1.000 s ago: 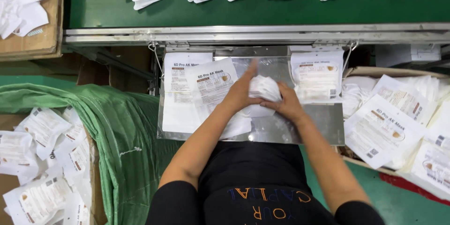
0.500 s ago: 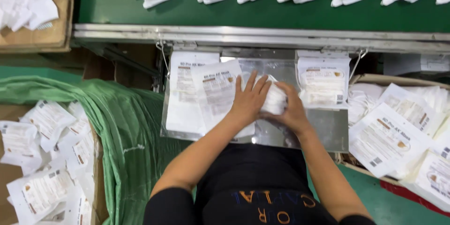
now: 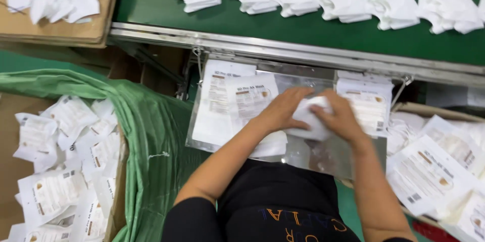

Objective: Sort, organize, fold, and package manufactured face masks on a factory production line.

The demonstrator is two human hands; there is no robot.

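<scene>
My left hand [image 3: 280,111] and right hand [image 3: 339,117] clamp the white mask stack [image 3: 312,121] between them on the steel desk [image 3: 303,156], its length running left-right, pouch [image 3: 251,95] just left.

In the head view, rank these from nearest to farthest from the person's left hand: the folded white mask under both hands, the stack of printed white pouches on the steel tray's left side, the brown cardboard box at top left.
1. Folded white mask: under the left hand, touching it.
2. Stack of printed white pouches: just left, on the steel tray.
3. Brown cardboard box: far upper left.
</scene>
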